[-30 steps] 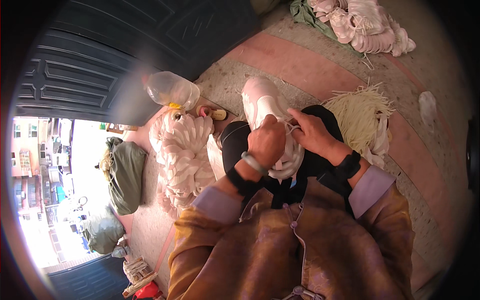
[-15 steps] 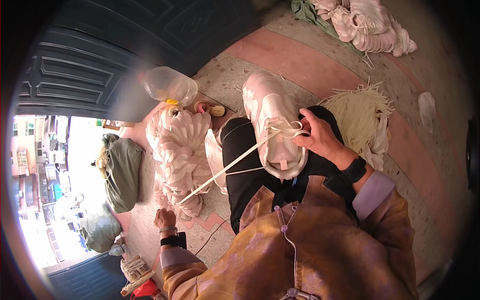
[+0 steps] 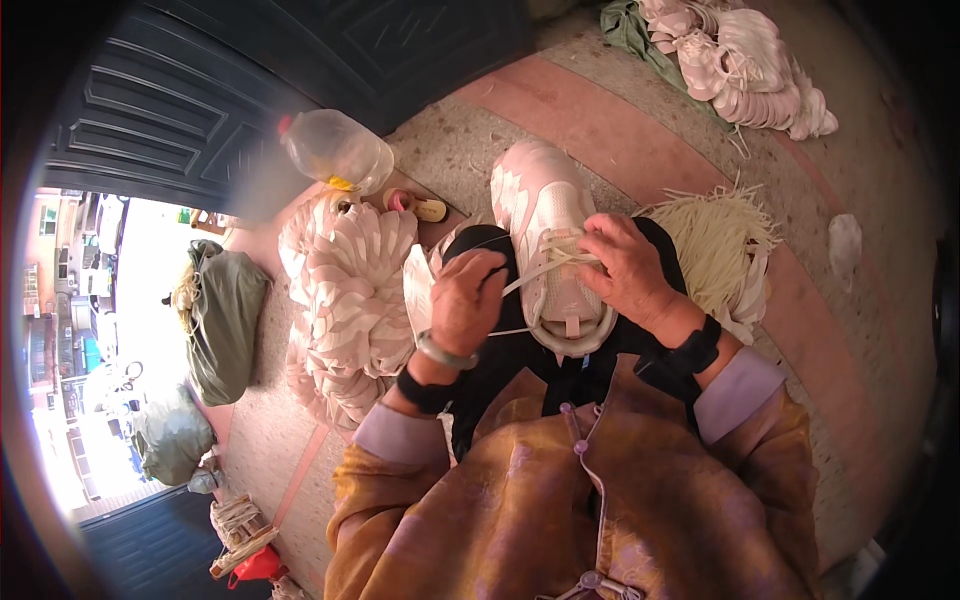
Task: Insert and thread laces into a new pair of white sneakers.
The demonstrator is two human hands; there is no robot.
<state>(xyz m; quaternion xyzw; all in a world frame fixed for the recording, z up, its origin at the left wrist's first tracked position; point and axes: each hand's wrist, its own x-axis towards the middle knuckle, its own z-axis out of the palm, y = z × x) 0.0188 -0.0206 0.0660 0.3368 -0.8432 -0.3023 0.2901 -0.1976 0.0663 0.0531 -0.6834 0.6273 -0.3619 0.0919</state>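
Lacing is partway: left hand (image 3: 466, 300) pinches the shoelace (image 3: 527, 280), right hand (image 3: 628, 270) clamps the white sneaker's (image 3: 548, 215) eyelets, upper rows unthreaded.

floor (image 3: 470, 150): speckled grey terrazzo with a pink band (image 3: 600, 120) running from 12 to 4 o'clock | door (image 3: 160, 110): dark panelled, at 10 o'clock | doorway (image 3: 110, 330): open at 9 o'clock, harsh daylight outside | green sacks (image 3: 225, 320) by the threshold
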